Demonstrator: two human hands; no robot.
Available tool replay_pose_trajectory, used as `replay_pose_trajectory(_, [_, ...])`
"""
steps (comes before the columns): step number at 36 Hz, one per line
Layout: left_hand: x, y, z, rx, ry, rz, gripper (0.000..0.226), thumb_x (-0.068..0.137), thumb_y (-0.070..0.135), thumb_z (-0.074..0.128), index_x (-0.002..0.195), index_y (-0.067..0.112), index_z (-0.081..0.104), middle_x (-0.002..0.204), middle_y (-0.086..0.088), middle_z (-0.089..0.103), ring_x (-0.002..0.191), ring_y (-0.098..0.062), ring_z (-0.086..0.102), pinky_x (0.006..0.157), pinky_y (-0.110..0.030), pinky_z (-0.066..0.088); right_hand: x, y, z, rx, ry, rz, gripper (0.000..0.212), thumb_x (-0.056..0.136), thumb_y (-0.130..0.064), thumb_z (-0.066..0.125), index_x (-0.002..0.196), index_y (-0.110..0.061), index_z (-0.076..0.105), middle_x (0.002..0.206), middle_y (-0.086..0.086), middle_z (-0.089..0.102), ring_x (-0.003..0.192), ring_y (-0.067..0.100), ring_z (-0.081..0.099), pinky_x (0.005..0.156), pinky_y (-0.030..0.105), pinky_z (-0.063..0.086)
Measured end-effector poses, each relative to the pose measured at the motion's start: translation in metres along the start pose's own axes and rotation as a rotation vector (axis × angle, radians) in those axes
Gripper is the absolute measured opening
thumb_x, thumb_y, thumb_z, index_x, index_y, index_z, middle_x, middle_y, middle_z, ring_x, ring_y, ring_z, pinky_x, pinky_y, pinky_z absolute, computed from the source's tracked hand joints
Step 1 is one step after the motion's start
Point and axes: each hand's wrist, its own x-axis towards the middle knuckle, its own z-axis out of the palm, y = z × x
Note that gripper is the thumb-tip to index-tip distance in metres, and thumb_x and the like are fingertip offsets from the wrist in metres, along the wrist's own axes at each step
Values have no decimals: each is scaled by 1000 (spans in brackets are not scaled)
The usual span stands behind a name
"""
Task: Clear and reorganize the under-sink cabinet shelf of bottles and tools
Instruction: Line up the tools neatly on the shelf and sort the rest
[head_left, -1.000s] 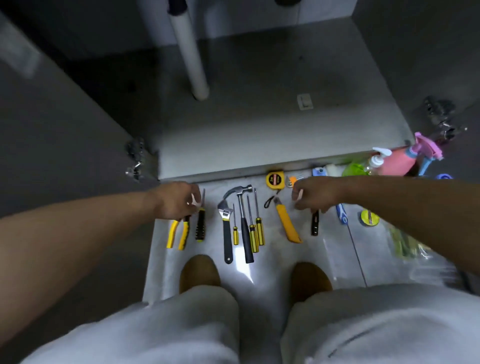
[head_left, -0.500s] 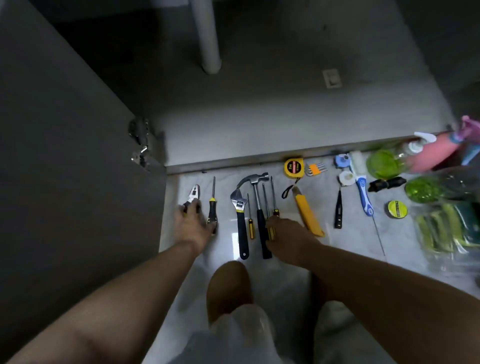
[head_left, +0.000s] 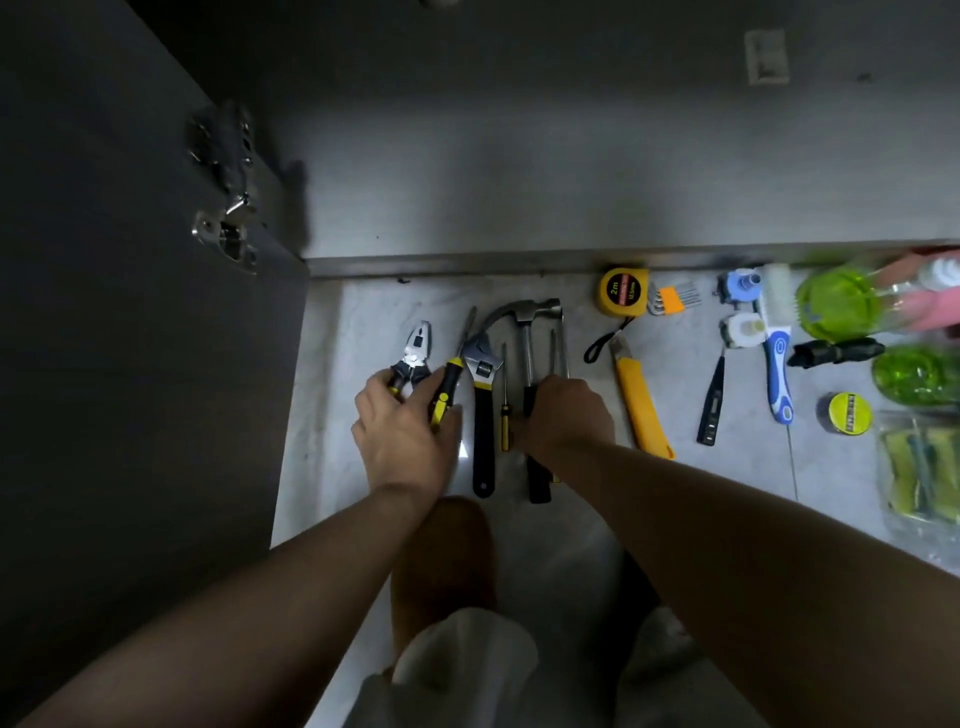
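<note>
On the floor (head_left: 571, 551) before the cabinet shelf (head_left: 519, 182), the left hand (head_left: 405, 436) gripped pliers (head_left: 417, 348) and screwdriver (head_left: 451, 375), the right hand (head_left: 569, 415) the hammer (head_left: 527, 325), all lying lengthwise, handles toward the person.

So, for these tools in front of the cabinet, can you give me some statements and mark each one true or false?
1. The left hand is on the pliers. True.
2. The tape measure lies on the cabinet shelf. False: it lies on the floor, just in front of the shelf edge.
3. The adjustable wrench lies between the left hand and the right hand. True.
4. The right hand holds the yellow utility knife. False: the knife lies free, to the right of that hand, which is over the hammer handle.
5. The hammer head points toward the cabinet. True.
</note>
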Motion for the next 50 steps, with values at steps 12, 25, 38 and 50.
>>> replay_pose_trajectory(12, [-20, 60, 22, 17, -200, 62, 55, 89, 54, 62, 142, 45, 48, 142, -4, 32, 132, -29, 32, 102, -47, 42, -9, 45, -86, 317, -318, -26, 28, 88, -36, 70, 79, -9, 69, 55, 5, 70, 45, 12, 66, 42, 18, 47])
replay_pose_trajectory(25, [-11, 63, 0, -715, -182, -150, 21, 101, 36, 55, 111, 27, 70, 114, 6, 61, 104, -5, 60, 95, -27, 51, -18, 29, -46, 445, -234, -101, 19, 90, -33, 67, 83, -15, 64, 59, 5, 71, 53, 20, 71, 54, 32, 60])
replay_pose_trajectory(38, [18, 15, -33, -1217, -206, -500, 21, 109, 14, 38, 119, 6, 55, 90, -14, 60, 70, -23, 59, 59, -34, 51, -26, -22, -9, 522, -298, -321, 34, 85, -17, 69, 110, -25, 47, 87, 0, 64, 70, 16, 63, 58, 27, 46])
replay_pose_trajectory(50, [43, -39, -11, -578, 155, -436, 27, 106, 18, 45, 120, 15, 67, 105, -3, 68, 95, -17, 60, 87, -23, 43, -39, 18, 4, -175, -18, -403, 66, 93, -34, 59, 148, -32, 25, 144, 13, 26, 133, 33, 38, 94, 46, 54])
